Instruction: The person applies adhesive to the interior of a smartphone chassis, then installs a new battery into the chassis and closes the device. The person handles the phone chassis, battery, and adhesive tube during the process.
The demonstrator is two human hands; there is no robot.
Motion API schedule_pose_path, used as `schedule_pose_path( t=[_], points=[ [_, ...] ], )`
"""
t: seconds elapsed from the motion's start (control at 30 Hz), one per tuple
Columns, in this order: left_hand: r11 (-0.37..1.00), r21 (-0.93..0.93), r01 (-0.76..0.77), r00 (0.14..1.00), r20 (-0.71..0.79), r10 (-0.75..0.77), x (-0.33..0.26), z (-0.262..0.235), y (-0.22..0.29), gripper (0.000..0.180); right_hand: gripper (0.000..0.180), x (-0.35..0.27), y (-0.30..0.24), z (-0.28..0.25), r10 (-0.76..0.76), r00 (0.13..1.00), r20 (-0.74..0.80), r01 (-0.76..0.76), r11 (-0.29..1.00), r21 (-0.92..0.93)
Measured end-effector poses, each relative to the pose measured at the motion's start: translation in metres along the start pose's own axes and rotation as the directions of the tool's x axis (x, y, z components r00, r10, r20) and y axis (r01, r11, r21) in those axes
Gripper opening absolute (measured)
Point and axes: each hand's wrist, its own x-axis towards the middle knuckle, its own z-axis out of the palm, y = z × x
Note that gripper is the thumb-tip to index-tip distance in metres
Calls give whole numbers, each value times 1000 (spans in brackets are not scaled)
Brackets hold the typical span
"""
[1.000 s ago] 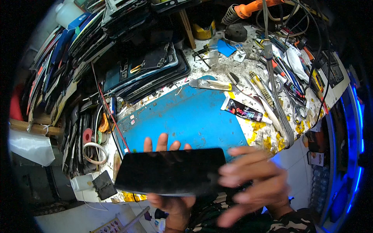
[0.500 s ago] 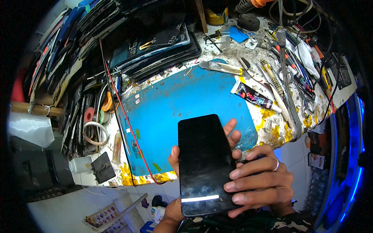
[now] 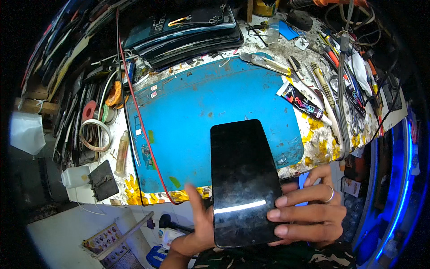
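A black smartphone (image 3: 242, 170) is tilted above the bench's near edge, its glossy, smudged face turned up with a bright strip of light reflected low on it. My right hand (image 3: 311, 215), with a ring on one finger, grips the phone's lower right edge; several fingertips lie on the glass. Along the lower left edge my left hand (image 3: 204, 231) supports the phone, its thumb stretched up off the glass and slightly blurred. Its other fingers are mostly hidden behind the phone. Beyond the phone lies a blue work mat (image 3: 192, 116).
Right of the mat lie a black glue tube (image 3: 304, 102), a utility knife (image 3: 264, 63), tweezers, pens and cables (image 3: 342, 89). Stacked dark panels (image 3: 192, 42) stand behind it. A red wire (image 3: 141, 121) crosses its left side, near a tape roll (image 3: 96, 134) and a white bottle (image 3: 75, 176).
The phone has shifted slightly right, and its top end is higher in the view. My left thumb has swung off its edge; the left fingers have mostly withdrawn from its upper right side.
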Motion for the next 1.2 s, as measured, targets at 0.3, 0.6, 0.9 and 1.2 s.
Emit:
schedule_pose_path(
  t=[0.3, 0.6, 0.9, 1.2],
  points=[
    [-485, 629, -607, 507, 777, 373, -44, -14, 40, 63, 23, -7, 5, -1, -16, 999, 49, 15, 999, 36],
    [-684, 587, -434, 459, 797, 393, -6, 9, 42, 31, 14, -8, 3, 1, 2, 998, 61, -3, 1000, 13],
    [-614, 599, -513, 322, 798, 509, -20, -14, 24, 20, 7, -10, 4, 3, -55, 993, 101, 55, 998, 1],
    [-548, 633, -546, 320, 763, 562, -13, -13, 23, 24, 13, -13, 7, 7, -59, 996, 74, 56, 998, 42]
  ],
)
